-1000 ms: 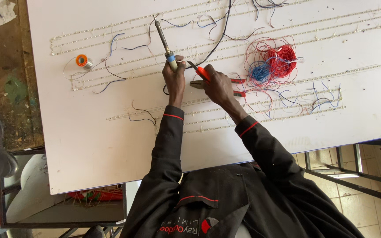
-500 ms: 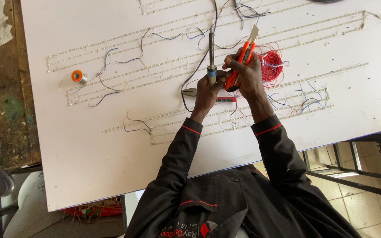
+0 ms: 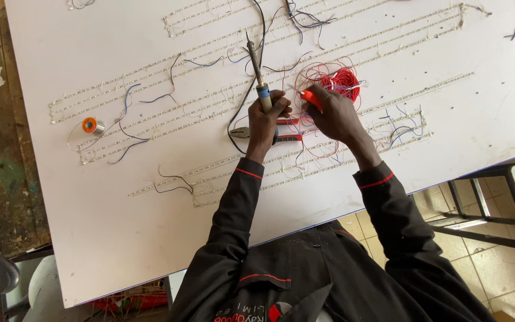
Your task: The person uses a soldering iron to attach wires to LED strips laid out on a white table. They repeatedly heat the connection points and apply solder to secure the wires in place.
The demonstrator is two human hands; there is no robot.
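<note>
White board filled most of the view, laid with long pale LED strips and loose blue and black wires. At its middle the left hand was clenched round a soldering iron, whose tip pointed away from the person, up the board. Just right of the iron, the right hand grasped a small orange tool between its fingers. A tangle of red wire lay touching that hand, on its far side. Red-handled pliers rested on the board under both hands. Far left of the iron sat an orange solder spool. Tiled floor showed beyond the board's right edge.
</note>
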